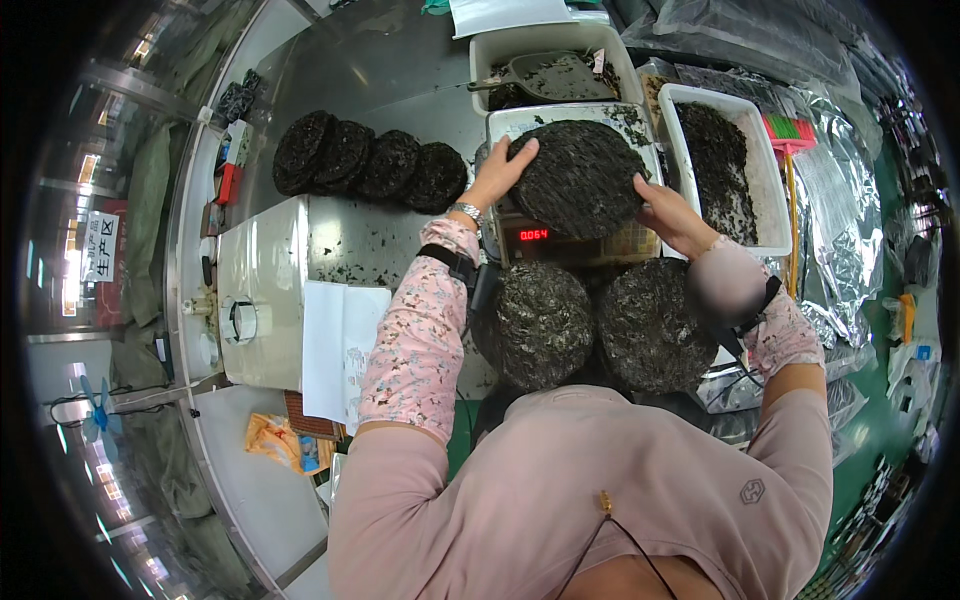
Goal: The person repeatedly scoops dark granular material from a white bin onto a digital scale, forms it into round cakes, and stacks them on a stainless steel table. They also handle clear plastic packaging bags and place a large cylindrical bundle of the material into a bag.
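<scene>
A round, dark cake of what looks like dried seaweed is between my hands, over the digital scale. My left hand grips its left edge, thumb on top. At the right edge, the fingers of my right hand pinch the rim. Whether the cake touches the scale pan is hidden. The scale's red display is lit just below the cake. Closer to my body lie two stacks of similar cakes, a left stack and a right stack.
Several overlapping dark cakes lie on the metal table at left. A white bin behind the scale holds a scoop and flakes. Right stands another flake bin, beside a brush. Papers lie near my left arm.
</scene>
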A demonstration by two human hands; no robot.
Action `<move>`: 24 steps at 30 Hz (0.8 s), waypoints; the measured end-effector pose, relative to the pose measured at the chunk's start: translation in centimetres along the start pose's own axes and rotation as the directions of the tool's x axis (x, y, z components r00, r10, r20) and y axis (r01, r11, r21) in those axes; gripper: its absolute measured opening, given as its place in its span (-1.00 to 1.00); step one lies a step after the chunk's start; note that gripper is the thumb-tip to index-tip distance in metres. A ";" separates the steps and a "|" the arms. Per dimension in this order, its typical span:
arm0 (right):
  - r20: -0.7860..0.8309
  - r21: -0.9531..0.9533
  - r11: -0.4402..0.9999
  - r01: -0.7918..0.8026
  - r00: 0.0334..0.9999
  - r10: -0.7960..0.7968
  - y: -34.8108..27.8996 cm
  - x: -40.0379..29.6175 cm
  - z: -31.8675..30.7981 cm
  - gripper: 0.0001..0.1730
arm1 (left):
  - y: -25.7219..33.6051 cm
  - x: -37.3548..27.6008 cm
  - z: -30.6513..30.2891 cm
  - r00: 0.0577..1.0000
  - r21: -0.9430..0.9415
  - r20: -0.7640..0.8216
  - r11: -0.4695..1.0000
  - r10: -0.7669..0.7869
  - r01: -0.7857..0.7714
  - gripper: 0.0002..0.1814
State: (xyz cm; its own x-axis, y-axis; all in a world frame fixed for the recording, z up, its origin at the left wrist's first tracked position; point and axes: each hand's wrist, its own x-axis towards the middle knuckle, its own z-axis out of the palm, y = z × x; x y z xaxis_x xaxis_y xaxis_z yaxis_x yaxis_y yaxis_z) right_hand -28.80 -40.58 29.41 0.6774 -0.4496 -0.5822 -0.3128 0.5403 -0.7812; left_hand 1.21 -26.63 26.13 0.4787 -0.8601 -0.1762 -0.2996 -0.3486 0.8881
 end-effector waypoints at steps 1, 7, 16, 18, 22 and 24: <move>0.022 0.041 0.997 0.068 0.997 -0.069 -1.2 -0.5 2.5 -0.17 | 0.3 -0.6 0.5 1.000 0.026 -0.003 1.000 0.008 -0.008 0.17; -0.196 -0.139 0.990 0.035 0.979 -0.062 -1.2 4.8 3.5 -0.10 | -0.4 -1.8 1.1 0.998 -0.182 -0.066 0.983 -0.020 0.008 0.08; -0.156 -0.063 0.998 0.016 0.987 -0.025 -2.2 6.3 5.3 -0.31 | -0.8 -3.7 0.7 0.997 -0.481 -0.067 0.877 -0.046 0.008 0.01; -0.092 -0.107 0.994 -0.013 0.996 0.003 -3.5 4.3 8.4 -0.29 | -0.2 -5.1 -1.8 0.993 -0.553 -0.100 0.833 -0.056 -0.009 -0.03; -0.017 -0.158 0.987 -0.015 1.000 0.012 -3.8 5.8 9.8 -0.13 | -3.5 -8.4 -7.4 0.951 -0.569 -0.302 0.814 -0.071 -0.120 -0.04; 0.026 -0.175 0.982 0.072 0.997 -0.068 -4.2 5.9 10.1 0.00 | -6.1 -10.3 -10.6 0.905 -0.610 -0.407 0.773 -0.121 -0.171 -0.03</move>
State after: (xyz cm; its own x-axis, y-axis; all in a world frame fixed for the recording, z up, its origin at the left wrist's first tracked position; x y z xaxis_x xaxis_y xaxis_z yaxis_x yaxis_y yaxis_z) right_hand -16.75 -38.34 31.55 0.7142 -0.4667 -0.5216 -0.3754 0.3735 -0.8483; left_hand 6.84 -11.75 27.01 0.8054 -0.5852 -0.0943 0.1903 0.1045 0.9761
